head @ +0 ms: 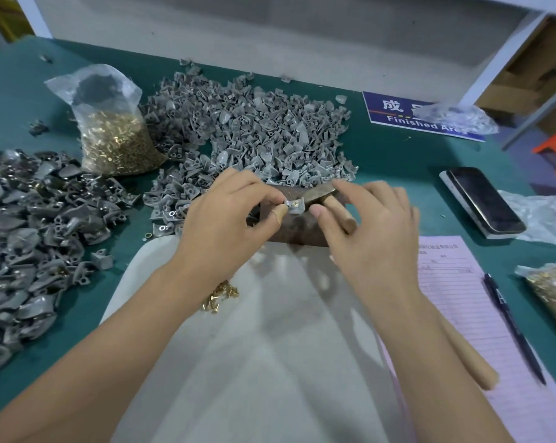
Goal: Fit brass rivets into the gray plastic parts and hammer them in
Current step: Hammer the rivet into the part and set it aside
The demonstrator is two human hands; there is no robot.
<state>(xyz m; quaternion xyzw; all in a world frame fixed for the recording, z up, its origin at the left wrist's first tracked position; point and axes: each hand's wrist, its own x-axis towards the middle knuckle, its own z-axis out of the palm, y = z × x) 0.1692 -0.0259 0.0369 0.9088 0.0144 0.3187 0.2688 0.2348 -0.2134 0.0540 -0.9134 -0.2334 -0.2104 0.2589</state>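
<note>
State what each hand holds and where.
Left hand pinches the gray plastic part at its left end; right hand rests on the hammer, no clear grip.

Matt gray plastic parts point(247, 129) lie heaped behind a rusty, rough metal block point(297, 230); beside it, a smooth wooden hammer handle point(340, 215) and shiny brass rivets point(219, 295).
</note>
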